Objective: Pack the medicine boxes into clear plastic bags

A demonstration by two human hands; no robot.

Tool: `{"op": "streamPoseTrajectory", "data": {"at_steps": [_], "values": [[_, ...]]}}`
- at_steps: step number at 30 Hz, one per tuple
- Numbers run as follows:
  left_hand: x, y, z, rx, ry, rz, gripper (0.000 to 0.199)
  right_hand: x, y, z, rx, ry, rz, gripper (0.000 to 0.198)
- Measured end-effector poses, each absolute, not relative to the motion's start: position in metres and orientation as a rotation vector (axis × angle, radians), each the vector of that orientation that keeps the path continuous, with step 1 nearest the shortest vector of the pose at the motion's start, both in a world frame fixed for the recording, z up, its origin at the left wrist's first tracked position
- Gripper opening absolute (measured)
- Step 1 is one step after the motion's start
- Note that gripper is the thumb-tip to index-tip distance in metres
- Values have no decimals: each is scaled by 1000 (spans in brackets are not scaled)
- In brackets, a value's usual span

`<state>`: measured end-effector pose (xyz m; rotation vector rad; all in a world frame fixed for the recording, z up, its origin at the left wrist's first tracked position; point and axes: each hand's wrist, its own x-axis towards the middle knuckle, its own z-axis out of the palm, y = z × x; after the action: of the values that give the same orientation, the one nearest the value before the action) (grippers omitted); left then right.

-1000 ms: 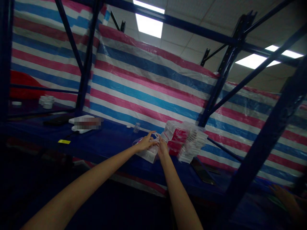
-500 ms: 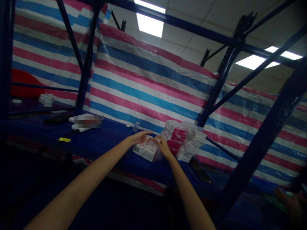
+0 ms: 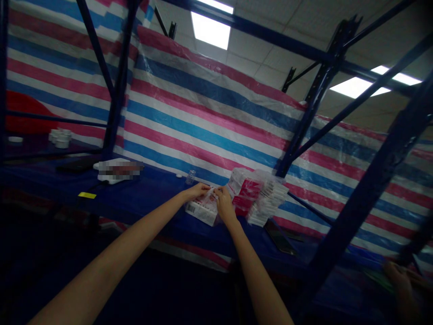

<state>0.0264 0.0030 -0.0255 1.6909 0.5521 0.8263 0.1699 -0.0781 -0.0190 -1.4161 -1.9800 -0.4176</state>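
On the blue shelf (image 3: 149, 189) lies a white box (image 3: 203, 214) with a barcode on its front left. Clear crinkled plastic (image 3: 209, 197) covers part of its top. My left hand (image 3: 197, 191) pinches this plastic at the box's back left. From the right, my right hand (image 3: 224, 204) also pinches the plastic, fingertips close to the left ones. Directly right of my right hand stand stacked red and white boxes (image 3: 246, 192) in clear plastic. A small clear glass (image 3: 191, 177) stands behind my left hand.
A white device with a blurred-out front (image 3: 118, 171) sits on the left, near a yellow label (image 3: 87, 195). A dark phone-like slab (image 3: 280, 238) lies right of the stacks. Blue rack posts (image 3: 324, 234) rise at the right. Another person's hand (image 3: 399, 275) shows at lower right.
My hands have drawn slightly apart on the plastic, and my right hand has shifted a little left and up. The view has moved slightly.
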Motion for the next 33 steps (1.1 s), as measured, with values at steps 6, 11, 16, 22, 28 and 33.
{"op": "streamPoseTrajectory", "data": {"at_steps": [6, 11, 16, 22, 28, 33], "values": [[35, 1, -29, 1751, 664, 984, 32, 172, -74, -32, -1378, -1941, -501, 41], [23, 27, -25, 1684, 839, 1208, 22, 177, -92, -47, -1221, -1793, -443, 37], [-10, 57, -39, 1634, 980, 1233, 15, 195, -127, -79, -1256, -1775, -276, 32], [-10, 68, -66, 1573, 888, 1175, 17, 159, -131, -47, -1470, -1908, -596, 62], [-9, 75, -73, 1530, 1040, 1298, 17, 114, -70, -21, -1701, -2281, -408, 50], [-16, 68, -78, 1773, 1267, 1219, 15, 107, -23, -42, -2054, -1800, -315, 41]]}}
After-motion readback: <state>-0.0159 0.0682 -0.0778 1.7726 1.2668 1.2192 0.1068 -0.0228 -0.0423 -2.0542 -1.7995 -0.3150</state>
